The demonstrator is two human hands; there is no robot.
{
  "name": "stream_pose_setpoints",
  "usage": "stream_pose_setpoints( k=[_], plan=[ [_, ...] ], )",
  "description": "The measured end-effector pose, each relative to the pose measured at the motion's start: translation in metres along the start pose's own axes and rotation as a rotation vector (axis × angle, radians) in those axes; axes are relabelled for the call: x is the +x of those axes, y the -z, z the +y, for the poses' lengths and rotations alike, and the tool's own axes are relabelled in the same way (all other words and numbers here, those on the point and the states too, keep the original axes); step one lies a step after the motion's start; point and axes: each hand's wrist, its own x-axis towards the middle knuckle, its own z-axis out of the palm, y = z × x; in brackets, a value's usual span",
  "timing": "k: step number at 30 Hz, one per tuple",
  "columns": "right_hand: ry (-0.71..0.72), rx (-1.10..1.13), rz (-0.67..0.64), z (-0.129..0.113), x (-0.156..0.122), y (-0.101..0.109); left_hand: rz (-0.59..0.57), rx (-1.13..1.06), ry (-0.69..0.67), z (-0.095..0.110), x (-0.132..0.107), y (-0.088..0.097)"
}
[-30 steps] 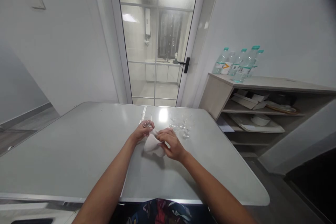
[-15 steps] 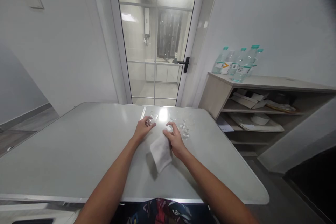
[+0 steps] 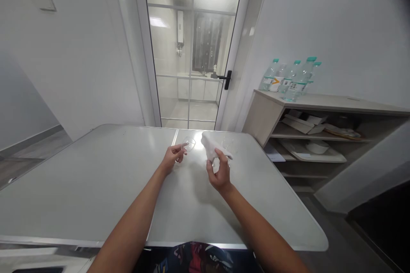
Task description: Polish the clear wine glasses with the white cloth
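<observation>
A clear glass [image 3: 189, 143], its bowl tilted to the right, is in my left hand [image 3: 174, 158], whose fingers close around its lower part. My right hand [image 3: 220, 171] pinches a white cloth [image 3: 210, 146] between thumb and fingers, lifted above the table and spread away from me. Behind the cloth and my right hand stand more clear glasses [image 3: 231, 145]; they are partly covered and faint, so I cannot tell how many. A gap lies between the cloth and the glass in my left hand.
The pale table [image 3: 96, 187] fills the area before me, its far edge near a glazed door [image 3: 188, 64] with a black handle [image 3: 227, 79]. To the right, a wooden shelf unit [image 3: 323, 100] carries several plastic bottles [image 3: 295, 85] on top, with a bowl [image 3: 317, 146] below.
My right hand has swung the cloth up from hanging near me to pointing away, in front of the standing glasses. My left hand has shifted slightly nearer with the glass, its grip turned.
</observation>
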Motion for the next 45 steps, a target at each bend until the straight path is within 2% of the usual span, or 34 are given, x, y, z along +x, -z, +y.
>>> stream_pose_setpoints(
  k=[3,5,8,11,18,21,24,28,34,37,39,42,45],
  plan=[
    [0.049,-0.034,-0.13,-0.002,0.001,-0.002,-0.23,-0.061,0.075,-0.001,-0.004,-0.002],
    [0.041,-0.033,-0.253,-0.005,0.003,-0.002,-0.32,-0.082,0.102,-0.001,-0.005,-0.005],
    [0.034,-0.025,-0.397,-0.01,0.008,0.0,-0.346,-0.112,0.097,-0.002,-0.005,-0.009],
    [0.054,-0.005,-0.486,-0.012,0.015,0.005,-0.37,-0.1,0.098,-0.002,-0.005,-0.01],
    [0.039,-0.041,-0.774,-0.002,0.024,0.015,-0.546,0.017,0.158,0.005,-0.007,-0.009],
    [0.041,-0.071,-0.858,0.001,0.023,0.015,-0.603,0.046,0.182,0.01,-0.007,-0.01],
    [0.031,-0.042,-0.88,-0.001,0.023,0.013,-0.65,0.077,0.189,0.014,-0.008,-0.011],
    [-0.073,0.058,-0.821,-0.003,0.023,0.01,-0.663,0.089,0.184,0.015,-0.006,-0.011],
    [-0.379,0.357,-0.584,-0.009,0.023,0.008,-0.624,0.081,0.178,0.014,-0.004,-0.003],
    [-0.559,0.55,-0.537,-0.012,0.025,0.008,-0.62,0.044,0.196,0.012,-0.004,0.0],
    [-0.618,0.633,-0.526,-0.011,0.026,0.009,-0.609,0.029,0.218,0.009,-0.004,0.002],
    [-0.597,0.651,-0.604,-0.005,0.027,0.012,-0.588,0.01,0.239,0.005,-0.003,0.004],
    [-0.411,0.511,-0.819,0.0,0.028,0.018,-0.552,-0.027,0.218,0.004,-0.002,0.005]
  ],
)
